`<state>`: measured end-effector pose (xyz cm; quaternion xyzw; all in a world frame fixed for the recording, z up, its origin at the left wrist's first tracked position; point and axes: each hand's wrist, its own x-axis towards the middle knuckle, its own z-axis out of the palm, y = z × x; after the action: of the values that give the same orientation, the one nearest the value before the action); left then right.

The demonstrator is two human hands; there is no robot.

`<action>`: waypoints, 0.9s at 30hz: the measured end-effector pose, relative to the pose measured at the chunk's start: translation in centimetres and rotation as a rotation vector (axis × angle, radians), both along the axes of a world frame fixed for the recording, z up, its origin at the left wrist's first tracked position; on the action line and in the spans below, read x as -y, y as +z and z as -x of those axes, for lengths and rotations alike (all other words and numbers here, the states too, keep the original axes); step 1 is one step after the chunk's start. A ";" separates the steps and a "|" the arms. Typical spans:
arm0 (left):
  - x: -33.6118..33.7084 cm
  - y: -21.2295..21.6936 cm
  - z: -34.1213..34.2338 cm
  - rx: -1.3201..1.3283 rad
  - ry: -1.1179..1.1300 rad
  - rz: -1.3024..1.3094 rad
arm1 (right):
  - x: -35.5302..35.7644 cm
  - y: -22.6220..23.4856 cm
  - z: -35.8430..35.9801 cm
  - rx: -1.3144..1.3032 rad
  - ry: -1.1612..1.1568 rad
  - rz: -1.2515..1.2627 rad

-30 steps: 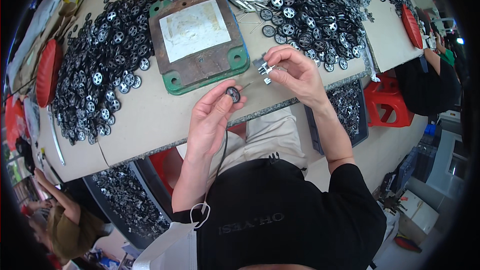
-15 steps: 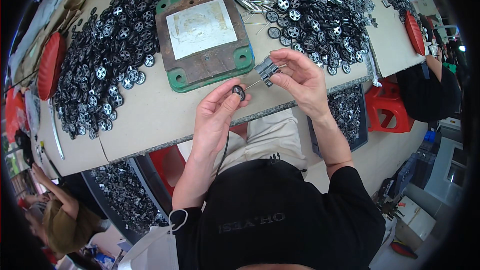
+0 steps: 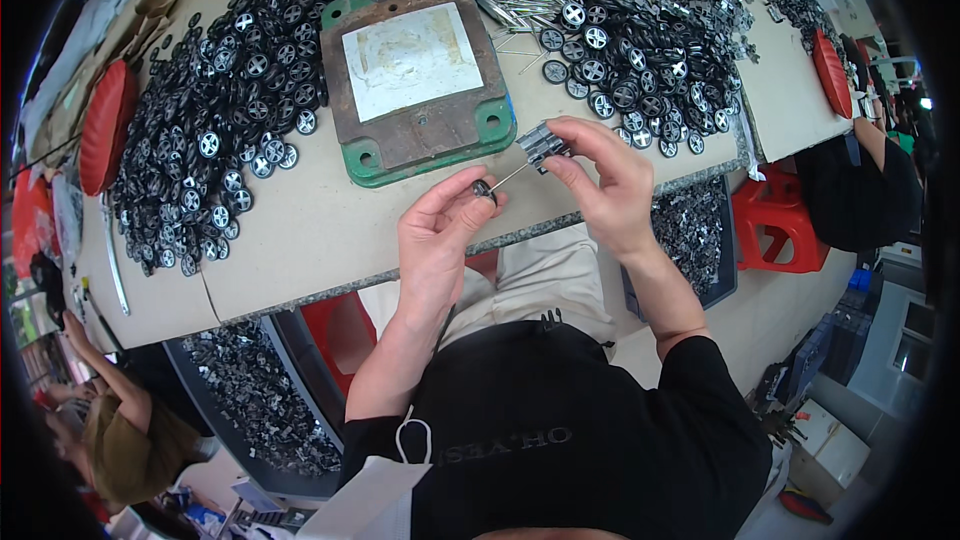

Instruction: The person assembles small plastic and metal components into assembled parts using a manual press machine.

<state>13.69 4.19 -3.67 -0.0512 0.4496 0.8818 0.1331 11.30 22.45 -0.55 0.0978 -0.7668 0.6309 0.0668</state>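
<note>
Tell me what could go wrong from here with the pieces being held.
The thin silver metal rod runs from the small round black wheel toward the blocky grey part in the right grip; pushing at a slant might bend it.
The left grip only pinches the wheel between thumb and fingers, so it could slip and, close to the speckled grey table edge, perhaps drop off.
</note>
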 end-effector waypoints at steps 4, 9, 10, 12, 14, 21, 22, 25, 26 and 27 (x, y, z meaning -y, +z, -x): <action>-0.1 0.1 -0.2 0.010 0.065 -0.005 | 1.1 -0.1 -0.4 -0.132 -0.102 0.005; 0.3 -0.2 0.0 0.055 0.003 -0.124 | 0.2 -0.3 0.2 -0.287 -0.033 -0.182; 0.2 0.0 -0.2 0.054 0.003 -0.124 | 0.3 -0.3 0.1 -0.241 -0.049 -0.144; -0.2 0.9 -0.6 -0.298 0.148 0.513 | 0.8 -0.2 -0.2 -0.196 -0.063 -0.104; -0.6 1.2 -0.8 -0.266 0.148 0.448 | 1.3 -0.6 -0.5 0.141 -0.115 0.274; -0.7 0.9 -0.6 -0.204 0.135 0.321 | 0.6 -1.2 -0.7 -0.078 0.009 0.017; -0.8 1.0 -0.7 -0.203 0.133 0.322 | 1.1 -1.0 -1.0 0.110 0.013 0.231; -1.0 1.0 -0.5 -0.292 0.154 0.464 | 1.4 -1.4 -0.8 -0.003 -0.006 0.139; -1.1 0.7 -0.2 -0.116 0.106 0.205 | 1.4 -1.6 -0.7 -0.299 -0.028 -0.168; -1.1 0.5 0.0 0.059 0.056 -0.054 | 1.3 -1.8 -0.7 -0.299 -0.027 -0.168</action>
<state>13.71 5.29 -3.12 -0.0863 0.4197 0.8952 0.1229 11.95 21.19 -2.37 0.1853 -0.7995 0.5422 0.1802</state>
